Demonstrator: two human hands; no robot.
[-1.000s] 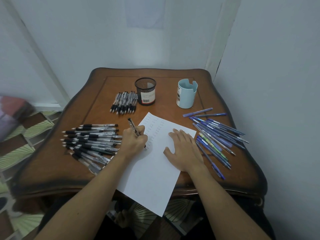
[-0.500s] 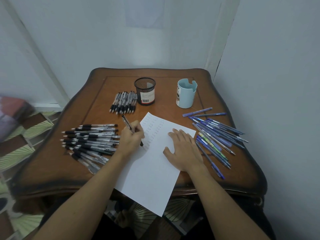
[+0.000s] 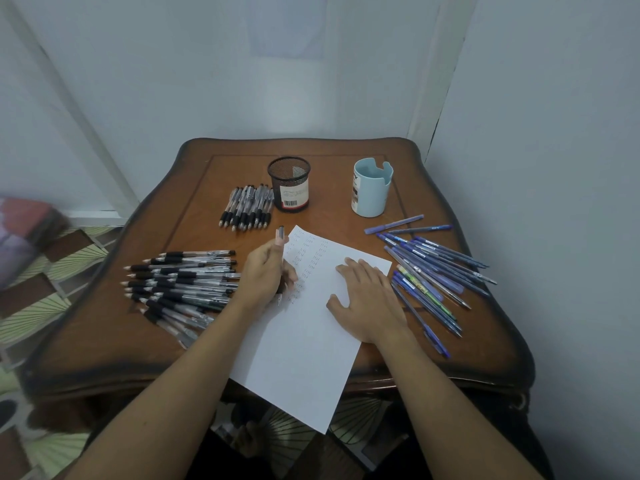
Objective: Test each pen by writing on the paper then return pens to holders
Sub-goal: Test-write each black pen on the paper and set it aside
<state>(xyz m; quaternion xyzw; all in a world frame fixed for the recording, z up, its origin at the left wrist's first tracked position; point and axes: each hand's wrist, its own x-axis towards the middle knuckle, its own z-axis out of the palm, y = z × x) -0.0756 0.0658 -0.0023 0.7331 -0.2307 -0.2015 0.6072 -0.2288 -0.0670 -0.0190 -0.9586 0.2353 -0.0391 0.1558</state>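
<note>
Pen [image 3: 281, 234] stands nearly upright in the left hand [image 3: 265, 273], fingers curled round it, tip by the left edge of the paper [image 3: 304, 358]; right hand [image 3: 369, 303] lies flat on it, fingers spread.

Brown wooden table [image 3: 207, 188]: my left hand [image 3: 266, 275] grips a clear black-grip pen [image 3: 281, 233], tip down at the white paper sheet [image 3: 301, 358]; my right hand [image 3: 367, 299] lies flat on that sheet. Far side: black wire-mesh cup [image 3: 289, 185], short row of black-grip pens [image 3: 247, 207] beside it, pale blue plastic cup [image 3: 372, 192]. To my left, a heap of black-grip pens [image 3: 180, 285]; to my right, a spread of blue pens [image 3: 429, 271].
</note>
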